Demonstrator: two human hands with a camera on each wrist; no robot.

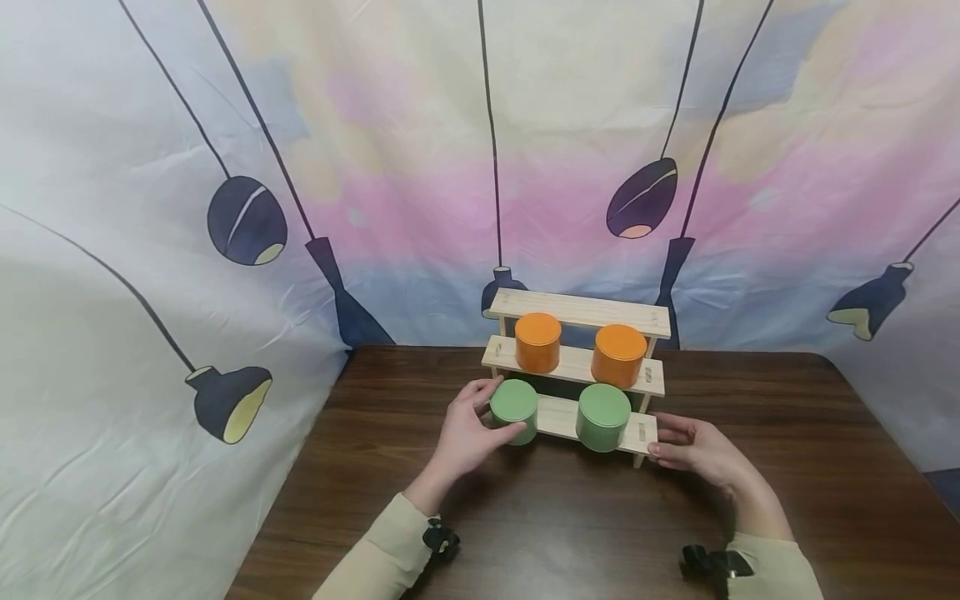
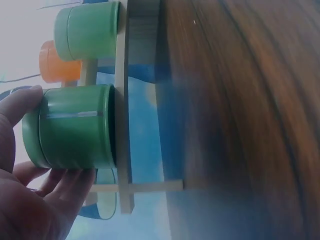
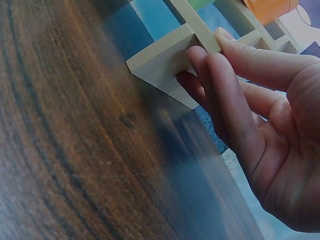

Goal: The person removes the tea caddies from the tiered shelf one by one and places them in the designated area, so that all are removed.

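A three-step wooden rack stands on the table with several round lidded tins on it. My left hand grips the left green tin at the left end of the lowest step, thumb in front and fingers around its far side. In the left wrist view this green tin sits upright at the step's surface. My right hand pinches the right end of the lowest step, its thumb and fingertips at the board's end. The right green tin stands between the hands.
Two orange tins, a left one and a right one, stand on the middle step. The top step is bare wood. Behind the dark wooden table hangs a printed cloth with lamp drawings.
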